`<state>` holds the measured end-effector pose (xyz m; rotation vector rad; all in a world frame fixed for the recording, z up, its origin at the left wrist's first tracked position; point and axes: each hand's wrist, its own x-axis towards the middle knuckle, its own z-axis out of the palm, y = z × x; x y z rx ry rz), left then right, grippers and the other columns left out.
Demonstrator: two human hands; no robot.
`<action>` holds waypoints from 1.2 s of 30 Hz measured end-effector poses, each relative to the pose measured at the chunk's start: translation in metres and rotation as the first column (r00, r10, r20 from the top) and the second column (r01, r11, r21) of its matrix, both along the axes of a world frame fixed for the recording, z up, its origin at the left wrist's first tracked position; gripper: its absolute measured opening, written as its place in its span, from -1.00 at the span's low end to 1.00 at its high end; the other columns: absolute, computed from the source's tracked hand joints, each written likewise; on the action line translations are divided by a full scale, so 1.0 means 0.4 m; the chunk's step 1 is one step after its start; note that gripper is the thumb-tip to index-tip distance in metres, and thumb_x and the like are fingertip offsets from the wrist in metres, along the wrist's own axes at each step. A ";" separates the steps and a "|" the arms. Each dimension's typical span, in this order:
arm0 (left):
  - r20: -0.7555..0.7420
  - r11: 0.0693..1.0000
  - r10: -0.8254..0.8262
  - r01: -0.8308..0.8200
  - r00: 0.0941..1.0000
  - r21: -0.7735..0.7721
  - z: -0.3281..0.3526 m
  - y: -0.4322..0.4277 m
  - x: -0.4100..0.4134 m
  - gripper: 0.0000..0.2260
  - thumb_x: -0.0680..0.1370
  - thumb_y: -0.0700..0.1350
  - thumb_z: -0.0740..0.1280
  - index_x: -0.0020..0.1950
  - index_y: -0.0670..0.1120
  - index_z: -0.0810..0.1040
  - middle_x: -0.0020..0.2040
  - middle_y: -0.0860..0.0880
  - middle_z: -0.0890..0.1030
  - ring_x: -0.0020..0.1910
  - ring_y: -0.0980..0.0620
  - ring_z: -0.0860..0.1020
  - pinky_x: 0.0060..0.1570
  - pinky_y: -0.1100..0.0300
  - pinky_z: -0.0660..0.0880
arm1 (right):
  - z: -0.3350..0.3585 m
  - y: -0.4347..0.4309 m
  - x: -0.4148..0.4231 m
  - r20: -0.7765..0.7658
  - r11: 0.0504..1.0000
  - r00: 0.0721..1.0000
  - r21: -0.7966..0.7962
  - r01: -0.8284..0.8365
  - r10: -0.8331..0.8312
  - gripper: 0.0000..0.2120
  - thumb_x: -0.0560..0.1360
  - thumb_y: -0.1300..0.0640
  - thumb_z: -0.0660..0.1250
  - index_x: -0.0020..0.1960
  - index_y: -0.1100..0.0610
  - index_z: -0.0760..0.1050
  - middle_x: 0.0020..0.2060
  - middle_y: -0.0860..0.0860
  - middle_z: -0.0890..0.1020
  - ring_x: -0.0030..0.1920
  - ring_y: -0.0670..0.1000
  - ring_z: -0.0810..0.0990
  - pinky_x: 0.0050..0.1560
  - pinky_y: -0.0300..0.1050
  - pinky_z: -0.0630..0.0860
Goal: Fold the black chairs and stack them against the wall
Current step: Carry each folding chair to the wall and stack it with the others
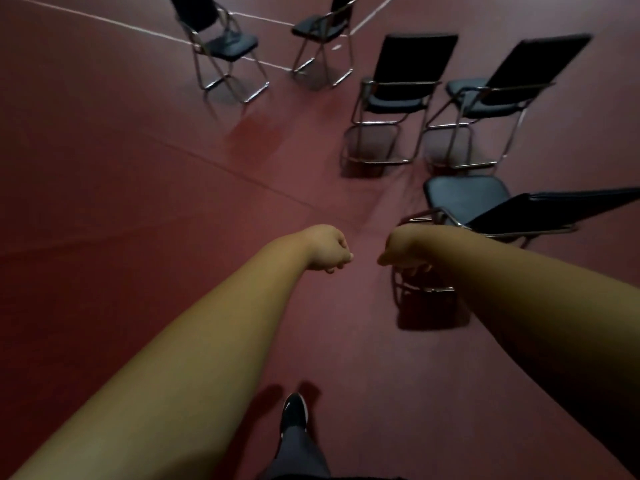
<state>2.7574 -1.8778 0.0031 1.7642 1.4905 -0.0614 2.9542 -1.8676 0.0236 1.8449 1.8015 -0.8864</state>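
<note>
five black chairs [415, 57], padded seats, chrome frames, stand unfolded; left hand [327, 249] and right hand [403, 249] loosely curled, empty

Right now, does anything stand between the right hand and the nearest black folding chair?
Nothing visible does. The right hand hangs close beside the nearest black padded folding chair with a chrome frame, over bare dark red floor. The wall for stacking is not in view, so that path cannot be judged.
</note>
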 end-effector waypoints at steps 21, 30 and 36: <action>0.008 0.846 -0.534 0.534 0.846 0.012 -0.012 0.539 0.639 -0.86 0.58 -0.07 0.40 -0.07 -0.09 0.71 -0.13 -0.09 0.76 -0.12 -0.05 0.74 -0.05 0.10 0.65 | -0.008 0.268 0.551 -0.023 0.833 0.839 0.106 0.543 -0.544 -0.74 0.60 0.00 0.34 -0.07 0.17 0.65 -0.24 0.05 0.70 -0.17 0.08 0.71 -0.43 -0.14 0.46; -0.219 0.718 -0.689 0.692 0.691 -0.075 -0.047 0.717 1.011 -0.82 0.62 -0.01 0.37 0.05 -0.08 0.70 -0.07 -0.05 0.72 -0.05 -0.08 0.69 -0.01 0.10 0.62 | -0.118 0.452 0.936 -0.175 0.676 0.672 0.040 0.736 -0.720 -0.77 0.62 0.16 0.27 0.06 0.26 0.66 -0.12 0.17 0.71 -0.12 0.17 0.73 -0.39 -0.09 0.53; -0.248 0.612 -0.771 0.790 0.587 -0.032 -0.016 0.786 1.218 -0.77 0.66 -0.03 0.31 0.21 -0.13 0.65 0.11 -0.13 0.68 0.11 -0.16 0.63 0.13 0.01 0.59 | -0.123 0.519 1.119 -0.313 0.384 0.377 0.041 0.922 -0.872 -0.74 0.65 0.10 0.32 0.22 0.27 0.58 0.02 0.18 0.59 0.19 0.28 0.65 0.15 0.14 0.57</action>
